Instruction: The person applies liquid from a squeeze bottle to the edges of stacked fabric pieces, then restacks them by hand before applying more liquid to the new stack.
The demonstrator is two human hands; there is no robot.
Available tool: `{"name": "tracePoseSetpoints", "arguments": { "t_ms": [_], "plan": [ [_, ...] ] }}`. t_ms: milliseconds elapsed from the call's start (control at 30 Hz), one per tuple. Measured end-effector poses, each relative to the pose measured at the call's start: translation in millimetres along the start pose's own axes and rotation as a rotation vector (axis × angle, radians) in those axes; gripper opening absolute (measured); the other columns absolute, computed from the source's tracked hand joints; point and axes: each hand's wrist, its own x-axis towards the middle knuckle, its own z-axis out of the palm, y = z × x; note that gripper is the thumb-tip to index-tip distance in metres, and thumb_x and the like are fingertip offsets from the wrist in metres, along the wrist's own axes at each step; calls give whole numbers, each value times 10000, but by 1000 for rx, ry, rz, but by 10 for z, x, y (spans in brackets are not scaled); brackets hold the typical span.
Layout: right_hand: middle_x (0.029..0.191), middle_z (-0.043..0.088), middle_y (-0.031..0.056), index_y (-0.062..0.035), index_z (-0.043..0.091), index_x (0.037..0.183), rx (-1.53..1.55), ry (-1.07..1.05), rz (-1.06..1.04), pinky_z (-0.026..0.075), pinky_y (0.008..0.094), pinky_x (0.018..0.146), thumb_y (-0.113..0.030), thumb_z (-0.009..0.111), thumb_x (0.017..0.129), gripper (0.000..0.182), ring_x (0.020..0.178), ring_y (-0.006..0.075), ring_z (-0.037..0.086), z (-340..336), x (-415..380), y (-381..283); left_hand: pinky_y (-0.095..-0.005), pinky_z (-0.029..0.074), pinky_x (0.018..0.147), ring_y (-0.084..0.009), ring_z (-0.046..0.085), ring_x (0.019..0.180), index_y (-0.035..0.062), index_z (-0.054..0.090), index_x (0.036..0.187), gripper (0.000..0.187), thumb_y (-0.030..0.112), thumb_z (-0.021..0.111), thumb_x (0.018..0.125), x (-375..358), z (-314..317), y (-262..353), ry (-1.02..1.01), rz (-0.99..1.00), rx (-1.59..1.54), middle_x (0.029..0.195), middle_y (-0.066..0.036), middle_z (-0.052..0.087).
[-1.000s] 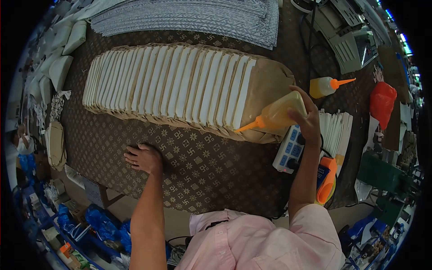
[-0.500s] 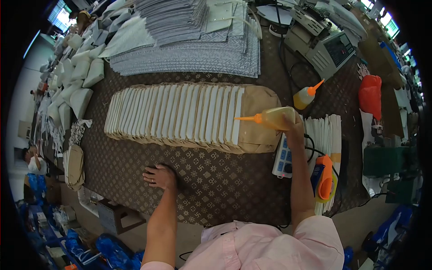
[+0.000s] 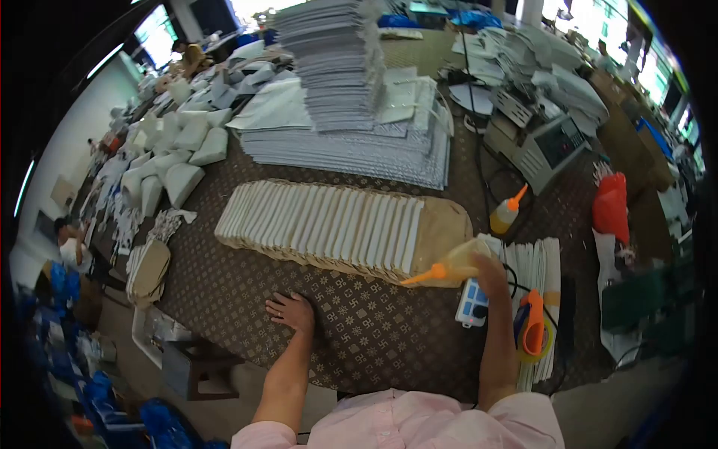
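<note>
My right hand [image 3: 490, 273] is wrapped round a squeeze bottle [image 3: 462, 260] of yellowish liquid with an orange nozzle. The bottle is tilted, and its tip points left at the near end of the rightmost white strip; whether it touches cannot be made out. Below it lies a long row of overlapping brown paper pieces [image 3: 447, 228], fanned out so that a white strip shows on each. On the patterned tablecloth [image 3: 366, 329], nearer my body, my left hand [image 3: 290, 311] rests flat with fingers spread, holding nothing.
A second glue bottle [image 3: 505, 215] stands beyond my right hand. Close to my right forearm are a power strip [image 3: 471, 303], an orange tape dispenser [image 3: 532, 325] and a paper stack [image 3: 550, 262]. Tall grey sheet stacks [image 3: 336, 153] and a boxy machine [image 3: 542, 150] stand at the back.
The view has tilted up, so the table sits lower in it. My right hand has brought the nozzle toward the near edge of the row. My left hand stays flat on the cloth.
</note>
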Motion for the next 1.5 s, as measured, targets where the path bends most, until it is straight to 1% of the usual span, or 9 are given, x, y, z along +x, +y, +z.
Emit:
{"name": "tracePoseSetpoints", "arguments": {
  "t_ms": [100,200,400,567,900,967,1133,1400,1500],
  "plan": [
    [1119,534,131,13,453,1209,522,-177,-229,495,334,776,-252,534,874,435,947,228,563,-90,-128,336,-538,240,1013,-373,227,1305,37,340,1319,522,296,466,884,-114,-309,-173,-78,107,-201,1413,-202,230],
    [1166,508,149,15,436,1228,1236,-397,46,507,362,773,-340,497,887,497,944,290,549,208,-544,352,-474,284,1005,-368,298,1261,0,388,1274,503,243,518,854,-266,-461,-529,-176,180,-425,1374,-201,296],
    [965,579,134,10,522,1120,1148,-129,510,527,323,685,-405,519,855,492,822,251,576,763,-1023,1085,-330,386,939,-253,490,1126,-10,412,1268,547,250,610,829,-1064,-1249,-686,-635,13,-1158,1239,-168,485],
    [875,608,137,-25,527,1111,790,-266,907,528,326,586,-478,416,876,523,701,269,602,1639,-1641,1358,-304,404,917,-160,486,1085,61,266,1366,711,257,663,810,-1520,-1772,-773,-1169,258,-1598,1208,-100,496],
    [885,608,113,-79,509,1130,162,-706,1043,509,340,570,-605,247,888,636,700,251,609,2880,-1963,2001,-277,435,843,-124,530,947,35,428,1241,594,280,699,773,-599,-1984,-2003,-1177,211,-1414,1051,-49,556],
    [924,602,106,-76,503,1135,48,-735,1006,518,347,592,-597,253,895,626,746,244,615,3385,-2112,2255,-271,451,803,-121,552,882,34,493,1176,525,307,694,775,-467,-1730,-2390,-856,115,-1488,1007,-48,574],
    [1179,498,85,-33,416,1247,-368,-964,634,431,321,889,-369,424,938,457,1078,160,498,4097,-2330,3015,-268,456,784,-120,561,855,28,543,1099,470,356,667,787,12,-1717,-3507,-917,-111,-1428,979,-52,587],
    [1217,471,50,-31,377,1282,-290,-1212,711,357,307,959,-174,640,810,558,1126,137,444,5377,-1856,2895,-291,447,796,-129,554,890,19,537,1099,468,368,635,803,1106,-1666,-3815,-889,-75,-1292,1009,-77,579],
    [1198,481,56,-28,354,1294,-257,-1290,492,383,307,931,-138,703,747,658,1110,146,457,5886,-1225,2912,-286,443,809,-133,532,948,19,491,1176,487,351,600,837,1702,-1398,-3583,-657,148,-1254,1068,-92,555]
  ]
}}
